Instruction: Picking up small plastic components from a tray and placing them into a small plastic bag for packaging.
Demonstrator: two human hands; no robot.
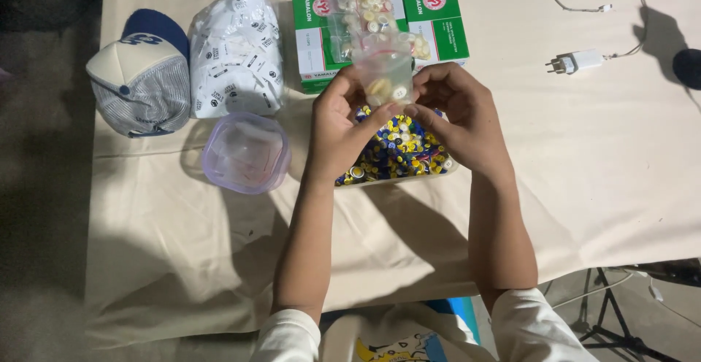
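Note:
Both my hands hold up a small clear zip bag [385, 74] with a few pale buttons in its bottom. My left hand [337, 125] pinches the bag's left side, and my right hand [458, 114] grips its right side. Directly under my hands lies a shallow tray [447, 166] heaped with several small yellow, blue and white buttons [400, 152]. Behind the held bag, more filled clear bags of buttons [359, 12] rest on two green and white boxes [314, 26].
A cream cloth [584, 187] covers the table. A clear lilac-rimmed plastic container [246, 152] sits left of the tray. Farther left are a big clear bag of white tags [235, 55] and a white and blue cap [142, 74]. A white charger with cable [577, 61] lies at right.

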